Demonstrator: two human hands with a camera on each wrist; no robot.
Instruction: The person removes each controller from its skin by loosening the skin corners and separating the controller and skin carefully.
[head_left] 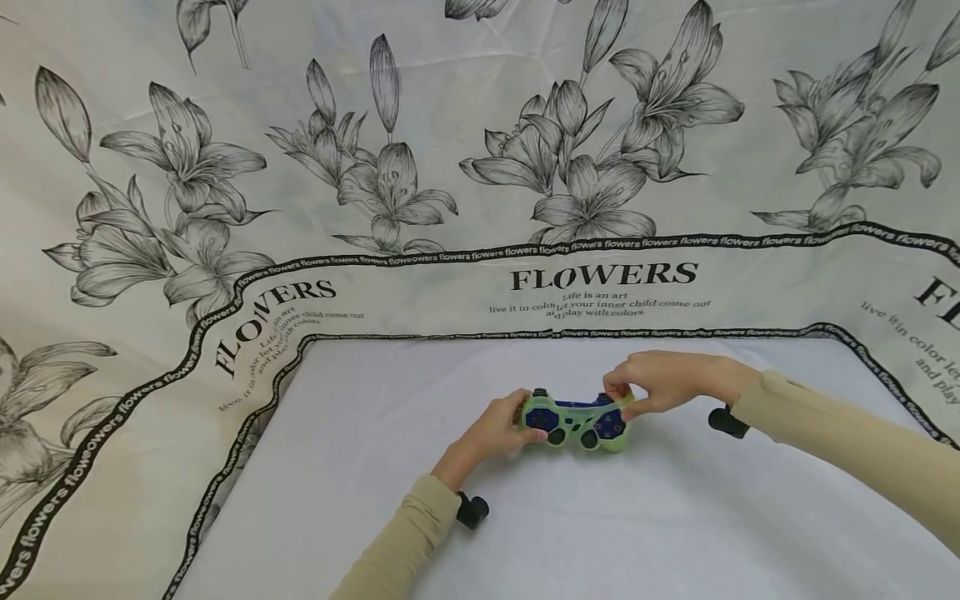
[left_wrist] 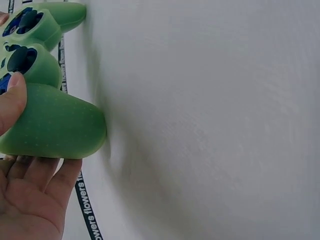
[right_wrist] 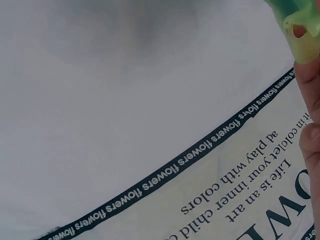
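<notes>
A blue game controller [head_left: 574, 405] in a soft green silicone cover [head_left: 615, 444] is held up over the white cloth, its thumbsticks towards the camera. My left hand [head_left: 498, 427] grips its left end. In the left wrist view, the thumb [left_wrist: 15, 100] lies near a black thumbstick [left_wrist: 22, 59] and the fingers [left_wrist: 40, 175] bend behind the green handle [left_wrist: 65, 117]. At the upper right corner, my right hand [head_left: 660, 383] pinches the cover's edge between thumb and fingers. The right wrist view catches a stretched piece of cover [right_wrist: 306, 47] with a hole, a finger [right_wrist: 309, 90] right against it.
White cloth [head_left: 360, 467] covers the table. Behind and beside it stands a pale fabric [head_left: 420, 292] printed with lilies and lettering, bordered by a black band. A small black camera [head_left: 472, 510] sits at the left wrist, another black camera [head_left: 727, 422] at the right.
</notes>
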